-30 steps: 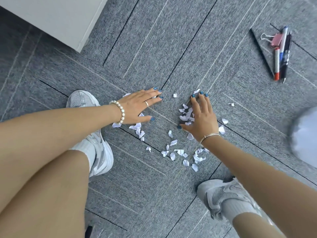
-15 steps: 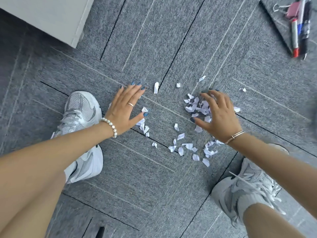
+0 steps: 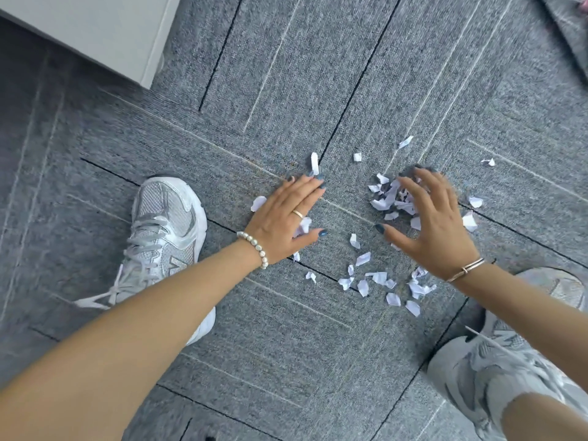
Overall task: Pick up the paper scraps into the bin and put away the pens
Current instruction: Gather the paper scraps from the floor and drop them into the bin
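Observation:
Small white paper scraps (image 3: 378,278) lie scattered on the grey carpet (image 3: 286,90) between my two hands. My left hand (image 3: 286,218) lies flat on the floor with straight fingers, and a few scraps peek out from under its palm. My right hand (image 3: 432,221) hovers with spread, slightly bent fingers over a denser pile of scraps (image 3: 389,198). It holds nothing that I can see. The pens and the bin are out of view.
My left white sneaker (image 3: 165,224) stands left of the scraps and my right sneaker (image 3: 496,374) at the lower right. A white cabinet corner (image 3: 95,30) fills the upper left. Stray scraps (image 3: 405,142) lie farther out on the carpet.
The view has swung so the pens and binder clip slid off the top right. My left hand turned from pointing right to pointing up-right. My right hand lifted off the pile and spread its fingers.

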`<act>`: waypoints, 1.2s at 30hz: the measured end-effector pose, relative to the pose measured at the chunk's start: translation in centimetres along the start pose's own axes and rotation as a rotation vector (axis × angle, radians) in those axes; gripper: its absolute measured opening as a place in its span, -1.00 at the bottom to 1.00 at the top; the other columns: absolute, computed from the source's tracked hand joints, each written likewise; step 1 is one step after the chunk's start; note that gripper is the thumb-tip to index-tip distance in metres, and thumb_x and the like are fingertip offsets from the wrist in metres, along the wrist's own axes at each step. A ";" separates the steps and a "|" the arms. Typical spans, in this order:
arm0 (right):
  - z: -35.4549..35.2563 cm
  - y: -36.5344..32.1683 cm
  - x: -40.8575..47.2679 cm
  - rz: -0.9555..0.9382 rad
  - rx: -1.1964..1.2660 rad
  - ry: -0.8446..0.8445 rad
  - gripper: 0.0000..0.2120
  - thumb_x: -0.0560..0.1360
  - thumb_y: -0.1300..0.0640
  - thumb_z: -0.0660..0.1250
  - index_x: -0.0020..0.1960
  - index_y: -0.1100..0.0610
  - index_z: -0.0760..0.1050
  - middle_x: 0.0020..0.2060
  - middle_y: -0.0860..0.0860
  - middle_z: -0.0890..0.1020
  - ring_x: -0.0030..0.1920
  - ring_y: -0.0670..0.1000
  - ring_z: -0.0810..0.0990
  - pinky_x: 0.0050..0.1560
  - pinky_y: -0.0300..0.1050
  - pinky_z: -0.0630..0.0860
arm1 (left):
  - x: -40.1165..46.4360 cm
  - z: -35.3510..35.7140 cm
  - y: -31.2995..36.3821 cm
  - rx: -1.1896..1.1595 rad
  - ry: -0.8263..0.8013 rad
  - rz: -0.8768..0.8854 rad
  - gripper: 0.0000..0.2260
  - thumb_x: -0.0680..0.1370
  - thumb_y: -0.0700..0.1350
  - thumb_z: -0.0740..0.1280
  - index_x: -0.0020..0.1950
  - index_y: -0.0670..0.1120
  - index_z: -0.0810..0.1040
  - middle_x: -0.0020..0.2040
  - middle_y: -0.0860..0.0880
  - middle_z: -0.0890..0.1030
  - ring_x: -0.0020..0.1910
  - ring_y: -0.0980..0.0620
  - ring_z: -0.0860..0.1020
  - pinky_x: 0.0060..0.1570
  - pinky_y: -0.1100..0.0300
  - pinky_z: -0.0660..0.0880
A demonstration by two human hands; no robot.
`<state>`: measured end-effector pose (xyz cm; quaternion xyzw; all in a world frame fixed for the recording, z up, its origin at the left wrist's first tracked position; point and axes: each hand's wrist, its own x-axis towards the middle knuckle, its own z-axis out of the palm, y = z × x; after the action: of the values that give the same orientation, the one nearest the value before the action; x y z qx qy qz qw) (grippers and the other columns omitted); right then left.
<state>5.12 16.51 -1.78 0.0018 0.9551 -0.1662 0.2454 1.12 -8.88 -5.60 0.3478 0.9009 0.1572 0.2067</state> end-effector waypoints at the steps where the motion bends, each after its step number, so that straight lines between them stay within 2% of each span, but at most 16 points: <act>1: -0.1 0.1 -0.1 0.002 0.011 0.006 -0.25 0.34 -0.25 0.19 0.43 0.06 0.13 0.43 0.08 0.13 0.44 0.11 0.01 0.40 0.08 -0.06 | 0.9 0.1 1.1 -0.034 -0.012 0.027 -0.44 0.52 0.13 0.07 0.41 -0.18 0.17 0.42 -0.14 0.23 0.41 -0.02 0.12 0.39 0.05 -0.02; 7: -0.2 0.8 -0.5 -0.034 0.058 0.034 -0.27 0.36 -0.22 0.23 0.42 0.07 0.15 0.41 0.09 0.19 0.42 0.10 0.13 0.39 0.12 0.13 | 4.8 0.7 7.7 -0.073 -0.120 0.148 -0.45 0.53 0.12 0.00 0.41 -0.19 0.17 0.43 -0.15 0.19 0.43 -0.03 0.12 0.40 0.06 0.00; 10: -0.4 1.1 -0.7 -0.031 0.072 0.026 -0.28 0.36 -0.24 0.20 0.42 0.07 0.15 0.41 0.09 0.20 0.41 0.09 0.16 0.40 0.06 0.12 | 5.5 -1.3 8.2 -0.024 -0.179 0.212 -0.47 0.53 0.10 -0.02 0.45 -0.11 0.09 0.47 -0.09 0.10 0.45 0.01 0.03 0.41 0.10 -0.13; 14: -1.2 0.9 -0.9 -0.015 0.095 0.018 -0.33 0.40 -0.21 0.16 0.41 0.08 0.18 0.40 0.08 0.23 0.39 0.08 0.21 0.39 0.07 0.17 | 5.8 -4.6 7.3 0.024 -0.199 0.287 -0.60 0.59 -0.04 -0.01 0.43 -0.03 0.15 0.46 -0.01 0.12 0.44 0.05 0.05 0.40 0.17 -0.12; 17: -1.9 0.6 -0.9 -0.030 0.086 0.037 -0.44 0.44 -0.12 0.14 0.39 0.09 0.23 0.38 0.06 0.28 0.38 0.06 0.24 0.39 0.01 0.13 | 6.3 -5.8 6.6 -0.121 -0.165 0.131 -0.64 0.61 -0.05 -0.07 0.39 -0.02 0.22 0.43 0.00 0.20 0.42 0.09 0.12 0.37 0.22 -0.06; 19: -2.0 0.9 -0.5 -0.054 0.065 0.059 -0.48 0.47 -0.09 0.14 0.37 0.08 0.25 0.37 0.06 0.31 0.37 0.06 0.25 0.38 -0.06 0.06 | 7.0 -5.8 5.8 -0.168 -0.053 0.003 -0.64 0.59 -0.03 -0.04 0.36 -0.05 0.28 0.41 -0.03 0.26 0.41 0.05 0.17 0.40 0.09 0.06; 20: -2.0 1.2 -0.2 -0.071 0.043 0.066 -0.48 0.47 -0.09 0.14 0.38 0.07 0.24 0.37 0.05 0.30 0.38 0.07 0.25 0.38 -0.05 0.06 | 7.3 -5.4 5.3 -0.068 0.006 -0.009 -0.62 0.56 -0.02 0.02 0.36 -0.07 0.28 0.41 -0.07 0.26 0.40 0.00 0.18 0.39 0.00 0.10; 22: -1.9 1.8 0.8 -0.101 -0.019 0.065 -0.42 0.46 -0.14 0.13 0.42 0.05 0.16 0.40 0.06 0.24 0.41 0.08 0.17 0.40 0.06 0.11 | 7.8 -4.4 3.9 0.142 -0.003 -0.037 -0.47 0.50 0.06 0.13 0.42 -0.10 0.15 0.45 -0.12 0.12 0.43 -0.05 0.08 0.40 -0.04 -0.02; 24: -2.1 2.0 2.2 -0.098 -0.071 0.047 -0.35 0.47 -0.22 0.09 0.46 0.02 0.03 0.45 0.05 0.12 0.45 0.07 0.05 0.42 0.12 0.08 | 8.1 -4.2 2.5 0.195 -0.071 -0.123 -0.33 0.47 0.18 0.08 0.46 -0.10 -0.04 0.48 -0.10 -0.06 0.45 -0.03 -0.07 0.40 0.01 -0.15; 26: -2.3 1.8 3.7 -0.093 -0.097 0.014 -0.32 0.47 -0.26 0.03 0.47 0.01 -0.06 0.47 0.04 0.02 0.47 0.05 -0.06 0.43 0.10 -0.01 | 8.2 -4.3 1.5 0.164 -0.102 -0.203 -0.32 0.48 0.22 0.01 0.47 -0.10 -0.12 0.48 -0.09 -0.14 0.45 -0.02 -0.14 0.41 0.02 -0.17; 28: -2.6 1.4 4.9 -0.082 -0.104 -0.018 -0.32 0.46 -0.26 -0.03 0.48 0.00 -0.08 0.48 0.03 -0.03 0.47 0.04 -0.12 0.43 0.11 -0.06 | 8.0 -4.1 1.4 0.177 -0.152 -0.180 -0.35 0.51 0.21 -0.02 0.47 -0.09 -0.14 0.48 -0.08 -0.16 0.45 0.00 -0.17 0.41 0.04 -0.19; 32: -1.9 0.6 4.3 -0.160 -0.162 -0.040 -0.41 0.51 -0.23 -0.03 0.45 0.04 0.09 0.46 0.07 0.07 0.46 0.09 -0.05 0.39 0.11 -0.09 | 6.3 -2.7 2.9 0.171 -0.191 -0.099 -0.34 0.52 0.24 -0.05 0.46 -0.10 -0.20 0.46 -0.07 -0.24 0.44 0.01 -0.23 0.41 0.06 -0.22; 34: -0.8 0.4 2.0 -0.263 -0.162 -0.087 -0.44 0.51 -0.20 -0.02 0.41 0.05 0.18 0.43 0.09 0.17 0.45 0.10 0.05 0.40 0.16 0.05 | 4.8 -1.7 4.1 0.141 -0.233 -0.046 -0.32 0.51 0.26 -0.09 0.45 -0.11 -0.25 0.44 -0.08 -0.30 0.42 0.01 -0.28 0.40 0.06 -0.25; 36: 0.5 0.5 -1.0 -0.336 -0.139 -0.173 -0.47 0.52 -0.18 -0.03 0.42 0.04 0.17 0.41 0.07 0.22 0.44 0.08 0.11 0.39 0.17 0.16 | 3.2 -0.8 5.1 0.133 -0.302 0.031 -0.31 0.49 0.28 -0.13 0.42 -0.11 -0.31 0.43 -0.08 -0.32 0.40 0.03 -0.32 0.36 0.08 -0.32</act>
<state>6.30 16.91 -1.90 -0.1887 0.9265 -0.1378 0.2948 1.43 -3.17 -3.55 0.3943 0.8624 0.0464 0.3140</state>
